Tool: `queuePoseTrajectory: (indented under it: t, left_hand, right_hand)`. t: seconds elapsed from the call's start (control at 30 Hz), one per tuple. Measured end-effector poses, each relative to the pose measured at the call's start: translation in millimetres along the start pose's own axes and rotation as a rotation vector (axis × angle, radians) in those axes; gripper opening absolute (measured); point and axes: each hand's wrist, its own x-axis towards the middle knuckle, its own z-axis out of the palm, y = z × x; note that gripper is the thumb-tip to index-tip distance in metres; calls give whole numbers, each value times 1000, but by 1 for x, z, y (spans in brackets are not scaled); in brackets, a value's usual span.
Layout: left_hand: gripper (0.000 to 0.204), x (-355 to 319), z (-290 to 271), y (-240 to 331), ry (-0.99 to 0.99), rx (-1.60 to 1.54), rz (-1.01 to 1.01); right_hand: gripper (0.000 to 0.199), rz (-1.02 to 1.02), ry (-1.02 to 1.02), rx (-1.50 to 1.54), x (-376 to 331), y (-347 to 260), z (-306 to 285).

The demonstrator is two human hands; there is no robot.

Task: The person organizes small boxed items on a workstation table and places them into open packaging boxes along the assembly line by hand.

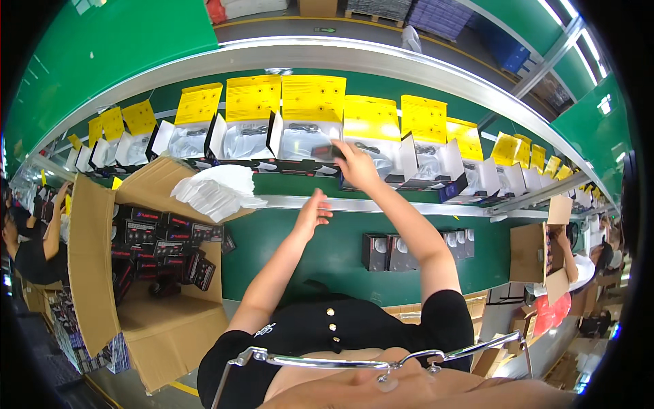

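Observation:
My right hand reaches over the row of open cartons, its fingers closed on a small black box blurred by motion. Beneath it stands an open carton with a raised yellow lid, a clear-wrapped item and a dark cable inside. Just right of that, another open carton with a yellow lid is partly covered by the hand. My left hand hovers above the green table, fingers apart and holding nothing, near the metal rail.
At left, a large cardboard box holds many small black boxes; crumpled white wrap lies over its edge. Several black boxes stand on the table. Another person's arm reaches into a brown carton at right.

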Motion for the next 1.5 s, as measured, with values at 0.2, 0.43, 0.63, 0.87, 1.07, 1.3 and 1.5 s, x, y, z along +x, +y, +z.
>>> queuePoseTrajectory:
  t: [0.2, 0.43, 0.63, 0.87, 1.07, 1.3, 1.5]
  left_hand:
    - [115, -16, 62, -91, -247, 916, 70]
    - [105, -15, 73, -142, -215, 1168, 193]
    - [74, 4, 25, -151, -156, 926, 291]
    - [58, -10, 0, -115, -193, 433, 55]
    - [52, -50, -68, -74, 4, 143, 35]
    - [46, -34, -55, -24, 47, -60, 102]
    - [33, -16, -64, 4, 32, -140, 66]
  right_hand:
    - [47, 44, -570, -387, 59, 57, 29]
    - [16, -117, -595, -770, 43, 49, 82]
    - [40, 153, -590, -613, 10, 29, 127]
    - [37, 441, -317, -187, 30, 37, 101]
    - [39, 627, 398, -462, -83, 95, 16]
    - [53, 652, 182, -67, -94, 68, -16]
    - [52, -416, -196, 138, -59, -92, -14]
